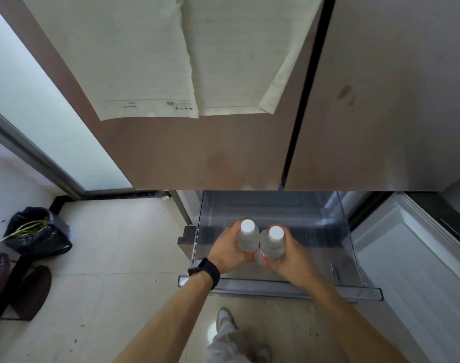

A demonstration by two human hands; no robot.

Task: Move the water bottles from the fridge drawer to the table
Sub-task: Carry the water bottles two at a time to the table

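The person wears a black wristwatch (pixel 203 269), pale grey trousers (pixel 231 341) and a light shoe (pixel 225 319).

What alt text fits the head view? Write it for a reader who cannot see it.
Seen from above, a left hand and right hand each grip an upright white-capped water bottle, the left bottle and right bottle side by side, over an open fridge drawer. A black watch is on the left wrist; a dark bag sits on the floor.
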